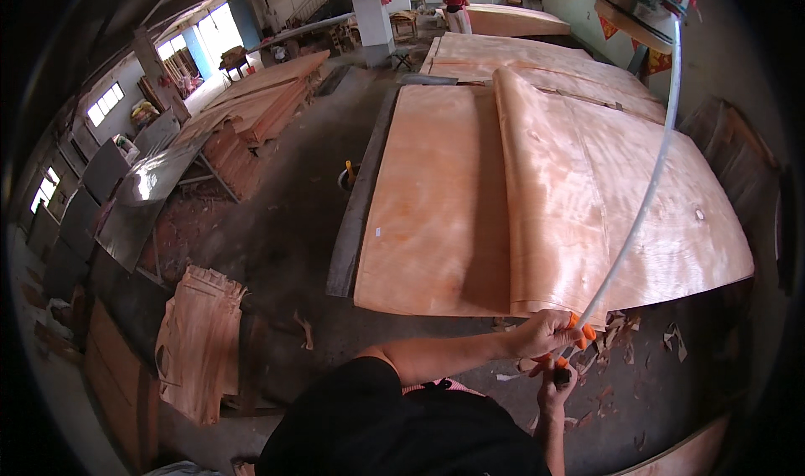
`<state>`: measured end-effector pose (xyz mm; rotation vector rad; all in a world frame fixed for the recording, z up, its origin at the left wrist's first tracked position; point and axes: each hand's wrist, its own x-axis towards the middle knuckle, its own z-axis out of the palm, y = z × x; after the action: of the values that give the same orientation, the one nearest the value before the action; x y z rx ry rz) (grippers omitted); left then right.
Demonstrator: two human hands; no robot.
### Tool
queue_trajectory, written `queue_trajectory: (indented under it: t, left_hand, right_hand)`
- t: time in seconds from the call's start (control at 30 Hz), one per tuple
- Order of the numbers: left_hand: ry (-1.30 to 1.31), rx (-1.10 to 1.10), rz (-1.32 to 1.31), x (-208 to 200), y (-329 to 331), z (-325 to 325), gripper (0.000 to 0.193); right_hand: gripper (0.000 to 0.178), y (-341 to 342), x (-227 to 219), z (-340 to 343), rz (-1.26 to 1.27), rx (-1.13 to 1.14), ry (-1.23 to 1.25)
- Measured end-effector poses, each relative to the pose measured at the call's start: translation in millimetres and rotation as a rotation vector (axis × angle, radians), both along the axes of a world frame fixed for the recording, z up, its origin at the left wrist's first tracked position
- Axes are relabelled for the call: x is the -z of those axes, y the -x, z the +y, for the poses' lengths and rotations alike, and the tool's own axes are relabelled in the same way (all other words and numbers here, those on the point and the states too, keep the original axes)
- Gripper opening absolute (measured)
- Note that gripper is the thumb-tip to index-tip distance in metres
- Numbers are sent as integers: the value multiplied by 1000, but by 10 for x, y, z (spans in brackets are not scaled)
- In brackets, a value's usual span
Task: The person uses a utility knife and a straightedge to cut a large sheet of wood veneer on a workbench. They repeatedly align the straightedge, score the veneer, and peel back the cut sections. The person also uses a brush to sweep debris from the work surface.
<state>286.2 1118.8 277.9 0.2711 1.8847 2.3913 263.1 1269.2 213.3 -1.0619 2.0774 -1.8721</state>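
My left hand (547, 333) is closed around a bright orange-handled tool (587, 334), at the near edge of a stack of wood veneer sheets (436, 199). Just below it, my right hand (554, 385) is also closed, at the dark and orange lower part of the same tool. My fingers hide much of it, so its exact kind is unclear. A long pale strip or tube (647, 192) curves down from the upper right to my hands. Under it, one veneer sheet (549, 191) is folded back over the stack, its bent edge running away from me.
More veneer stacks (545, 52) lie beyond, with a person in red (456, 6) at the back. A round brown object (635, 10) hangs upper right. Veneer scraps (616, 333) litter the floor. At left are a veneer bundle (199, 342) and a long stack (260, 98).
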Motion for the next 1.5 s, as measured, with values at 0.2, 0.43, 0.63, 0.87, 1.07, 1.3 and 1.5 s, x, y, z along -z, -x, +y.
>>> queue_trajectory:
  t: [0.2,0.43,0.63,0.87,1.07,1.3,1.5]
  left_hand:
    - [-242,-288,245,212,96,341,29]
    - [-322,-557,98,-24,191,75,37]
    - [348,-239,-342,1184,-420,107,39]
    - [681,-389,-30,1394,-885,65,12]
    - [678,-393,-133,1685,-1109,-535,18]
    - [1290,-781,-278,2499,-1973,-2578,41]
    - [484,-1203,-380,3219,-2466,-3563,32]
  right_hand:
    - [25,5,-150,152,162,223,50]
    - [18,76,249,283,-79,240,150]
    - [16,-93,496,330,-279,-177,-171]
    - [35,-419,666,160,-254,-217,-509]
    - [17,-639,871,-233,-415,-94,-563]
    - [15,-1030,1277,-961,-653,-74,-592]
    - [17,-1381,1330,-1596,-684,-70,-671]
